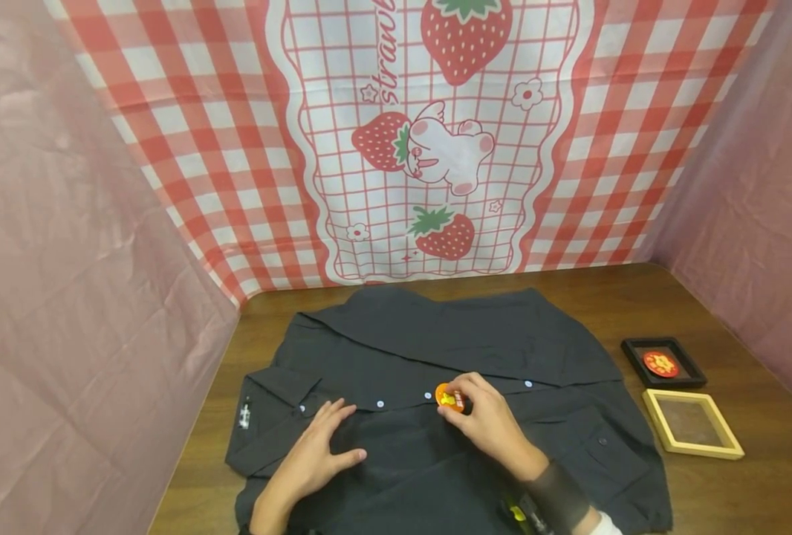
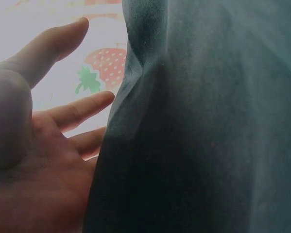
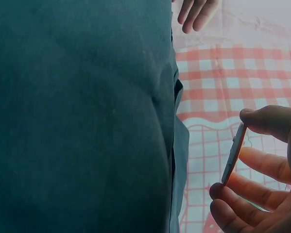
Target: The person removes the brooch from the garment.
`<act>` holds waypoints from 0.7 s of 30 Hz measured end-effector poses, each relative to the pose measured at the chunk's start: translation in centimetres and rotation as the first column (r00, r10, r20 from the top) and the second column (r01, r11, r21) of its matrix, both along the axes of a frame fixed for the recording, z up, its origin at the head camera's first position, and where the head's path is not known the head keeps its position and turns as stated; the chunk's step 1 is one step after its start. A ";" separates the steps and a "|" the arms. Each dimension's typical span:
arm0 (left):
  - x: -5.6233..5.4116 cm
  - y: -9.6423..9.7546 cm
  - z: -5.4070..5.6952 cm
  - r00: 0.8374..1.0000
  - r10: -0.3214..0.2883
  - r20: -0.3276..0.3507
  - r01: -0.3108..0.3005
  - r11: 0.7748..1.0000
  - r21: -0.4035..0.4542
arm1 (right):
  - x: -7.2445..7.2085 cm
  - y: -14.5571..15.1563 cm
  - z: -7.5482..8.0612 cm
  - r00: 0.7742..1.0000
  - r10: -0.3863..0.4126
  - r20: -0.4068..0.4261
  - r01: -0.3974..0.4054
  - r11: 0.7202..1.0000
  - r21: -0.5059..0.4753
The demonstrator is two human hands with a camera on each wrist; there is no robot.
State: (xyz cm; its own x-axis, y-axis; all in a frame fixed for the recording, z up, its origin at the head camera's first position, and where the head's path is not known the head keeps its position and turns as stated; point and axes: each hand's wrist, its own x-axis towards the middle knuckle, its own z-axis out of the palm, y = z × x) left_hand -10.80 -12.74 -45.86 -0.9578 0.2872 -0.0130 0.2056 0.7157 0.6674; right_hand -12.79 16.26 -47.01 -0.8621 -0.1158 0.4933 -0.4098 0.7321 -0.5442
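A dark grey button-up shirt (image 1: 403,461) lies spread on the wooden table, its collar to the left and its row of pale buttons running across. Between thumb and fingertips my right hand (image 1: 492,427) pinches a round orange badge (image 1: 442,392) with a yellow figure, held over the button row. Seen edge-on in the right wrist view, the badge (image 3: 234,153) is a thin disc. My left hand (image 1: 312,453) has its fingers spread, fingertips at the shirt's placket near the collar. Dark cloth (image 2: 198,121) hides part of that hand in the left wrist view.
On the right of the table (image 1: 643,297), a black frame (image 1: 631,362) has a red and yellow round piece (image 1: 660,364) in it. A pale wooden frame (image 1: 659,426) lies just in front. A checked strawberry cloth (image 1: 235,148) hangs behind, with pink cloth on both sides.
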 end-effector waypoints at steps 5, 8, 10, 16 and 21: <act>0.0 0.0 -0.2 1.000 0.019 -0.009 -0.019 1.000 0.004 | 0.1 0.5 -0.1 1.000 -0.015 0.018 0.015 1.000 -0.013; 0.0 -0.1 -0.3 0.999 0.040 -0.007 -0.040 0.999 0.006 | 0.2 0.8 -0.2 1.000 -0.026 0.013 0.027 0.999 -0.018; 0.0 -0.1 -0.3 0.999 0.050 -0.005 -0.050 0.999 0.006 | 0.2 1.0 -0.3 0.999 -0.035 0.002 0.035 0.999 -0.024; -0.1 0.0 -0.3 0.998 0.059 -0.007 -0.059 0.998 -0.001 | 0.4 1.3 -0.3 0.999 -0.047 -0.005 0.047 0.998 -0.036; -0.2 -0.2 -0.2 0.999 0.046 -0.010 -0.046 0.999 -0.015 | 0.5 1.7 -0.3 0.998 -0.056 0.013 0.056 0.998 -0.038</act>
